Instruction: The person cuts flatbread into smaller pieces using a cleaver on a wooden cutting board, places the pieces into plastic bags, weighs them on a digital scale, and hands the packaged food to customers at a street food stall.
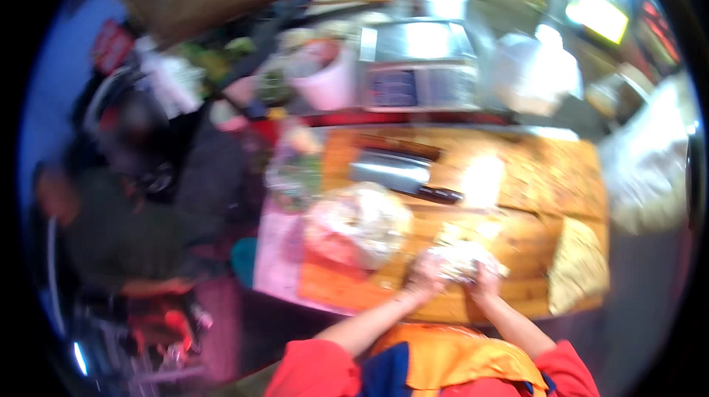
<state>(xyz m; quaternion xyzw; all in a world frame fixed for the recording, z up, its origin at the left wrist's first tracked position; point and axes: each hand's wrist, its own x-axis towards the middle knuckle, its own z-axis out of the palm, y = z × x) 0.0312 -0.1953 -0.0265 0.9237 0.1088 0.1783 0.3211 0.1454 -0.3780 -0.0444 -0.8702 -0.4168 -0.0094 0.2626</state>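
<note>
White, glossy material fills the space between the two hands: the fingers of the left hand (426,275) and of the right hand (484,281) look curled against opposite sides of a crumpled bundle (461,258), gripping it low over the near edge of the wooden board (509,238), though blur hides each fingertip and what the bundle contains. If it is as loose or slick as it looks, uneven pressure from the two sides could make it bulge, split or slide toward the person's orange apron (454,356), since little board lies between. Paler bits just beyond the hands might get pushed about if the wrists swing forward. To the left, a filled clear bag (362,223) sits close enough that a wide left elbow could nudge it, and soft contents would probably slump. Farther out, the cleaver (391,170) lies flat on the board, its dark handle pointing toward the right and slightly nearer; a careless reach across could knock it or meet its edge. At the right, a yellowish wedge-shaped piece (580,268) reaches the board's near corner, where a brush of the right forearm might send it over.
</note>
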